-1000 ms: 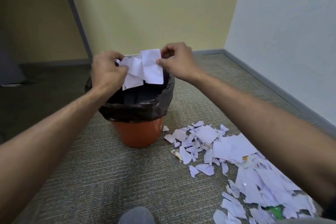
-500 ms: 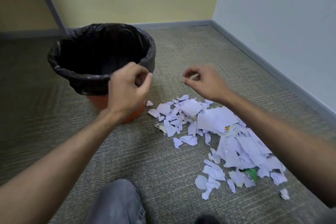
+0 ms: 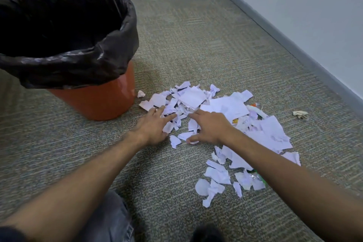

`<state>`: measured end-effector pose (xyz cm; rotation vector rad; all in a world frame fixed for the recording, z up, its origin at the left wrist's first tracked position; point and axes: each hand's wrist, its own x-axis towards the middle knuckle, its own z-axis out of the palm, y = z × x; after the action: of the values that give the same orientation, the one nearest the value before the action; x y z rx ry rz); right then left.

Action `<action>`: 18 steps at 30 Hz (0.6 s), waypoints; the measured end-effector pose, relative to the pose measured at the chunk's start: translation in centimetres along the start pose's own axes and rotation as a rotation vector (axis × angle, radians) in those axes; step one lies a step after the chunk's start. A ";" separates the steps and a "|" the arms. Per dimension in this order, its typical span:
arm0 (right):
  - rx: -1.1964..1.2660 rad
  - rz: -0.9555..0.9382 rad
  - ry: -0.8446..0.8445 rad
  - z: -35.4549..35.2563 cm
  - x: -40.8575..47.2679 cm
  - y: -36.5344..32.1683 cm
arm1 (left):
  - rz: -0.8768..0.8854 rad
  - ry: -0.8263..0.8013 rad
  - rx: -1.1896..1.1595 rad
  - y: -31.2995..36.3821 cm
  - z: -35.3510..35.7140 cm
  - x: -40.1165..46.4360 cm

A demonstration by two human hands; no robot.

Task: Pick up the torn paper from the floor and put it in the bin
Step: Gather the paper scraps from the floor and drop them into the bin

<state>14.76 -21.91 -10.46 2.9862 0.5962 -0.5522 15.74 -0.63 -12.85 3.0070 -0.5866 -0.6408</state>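
Bin (image 3: 94, 102) is being cut off at the left edge; its inside is being hidden by dark shadow, contents unreadable. Orange plastic wall is being covered at the rim by a glossy, crinkled black liner (image 3: 64, 65). Torn paper (image 3: 225, 108), white jagged scraps, is being left spread on the ribbed grey carpet (image 3: 196, 41) right of the bin. Left hand (image 3: 153, 125) and right hand (image 3: 210, 127) are being laid flat on the scraps, fingers splayed, nothing grasped. Scraps under the palms are being hidden. A crumpled wad (image 3: 300, 114) is lying apart.
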 end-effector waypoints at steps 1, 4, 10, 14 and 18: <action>0.000 -0.011 -0.014 0.7 0.2 0.0 | 0.006 -0.006 0.017 0.1 0.2 0.1; 0.033 -0.044 -0.017 2.2 0.7 -0.1 | 0.009 0.065 -0.001 0.2 0.8 0.2; 0.153 -0.082 0.033 3.8 0.8 -0.3 | -0.051 0.280 -0.141 0.4 1.6 0.3; 0.329 -0.075 0.075 4.2 0.9 -0.4 | -0.101 0.343 -0.192 0.4 1.4 0.2; 0.585 0.022 0.191 3.7 0.4 -0.2 | -0.094 0.447 -0.261 0.7 0.4 -0.7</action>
<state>13.73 -22.00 -14.08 3.6245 0.4747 -0.5152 14.75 -1.02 -12.85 2.7996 -0.3102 -0.0287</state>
